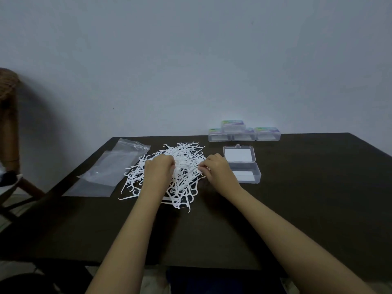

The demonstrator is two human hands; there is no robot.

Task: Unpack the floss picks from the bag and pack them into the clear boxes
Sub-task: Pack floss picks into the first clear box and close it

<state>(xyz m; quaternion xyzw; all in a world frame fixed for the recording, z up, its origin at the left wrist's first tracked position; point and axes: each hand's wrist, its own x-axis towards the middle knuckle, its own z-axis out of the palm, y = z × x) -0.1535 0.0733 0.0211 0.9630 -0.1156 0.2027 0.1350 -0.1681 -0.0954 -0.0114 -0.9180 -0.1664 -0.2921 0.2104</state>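
Looking at a big tangled heap of floss picks [182, 158] dumped mid-worktop [297, 209], with the emptied bag [110, 168] lying flat just to its left. Got both hands buried in the heap. Left hand [158, 168] curled knuckles-up over the middle, and can't tell whether gripping a bunch or just raking. Right hand [216, 168] at the heap's right edge, thumb and forefinger pinching a few picks.

Worth noting for the next move: open clear box [247, 174] just right of the heap, close beside the right hand and well apart from the left. Lies with its long side running left-right, lid [239, 154] flipped back toward the wall, tray on the near side. Seems to hold no picks yet, though hard to be sure through clear plastic.

So probably a short sideways carry to the right with the right hand, no crossing over. Picks pointing every which way in that tangle, so likely needs turning them to match the long side before dropping in. Also four closed boxes [244, 133] stacked further back by the wall.
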